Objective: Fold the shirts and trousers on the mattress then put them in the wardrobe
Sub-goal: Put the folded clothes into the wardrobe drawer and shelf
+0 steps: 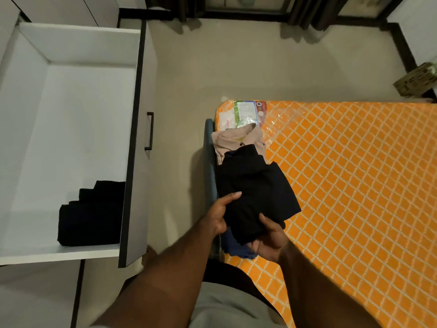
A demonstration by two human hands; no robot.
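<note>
A folded black garment (255, 185) lies at the left edge of the orange mattress (354, 185), on top of a folded pink collared shirt (238, 140) and a blue garment (236, 249). My left hand (221, 216) grips the black garment's left side, thumb on top. My right hand (269, 237) holds its near edge from below, thumb over the cloth. To the left stands the open white wardrobe drawer (71, 114), with a pile of folded black clothes (92, 216) in its near corner.
The drawer's grey front (139, 162) with a black handle (149, 131) juts out between drawer and mattress, leaving a narrow strip of floor. A plastic label packet (243, 112) lies at the mattress corner. A patterned box (418, 79) sits at far right.
</note>
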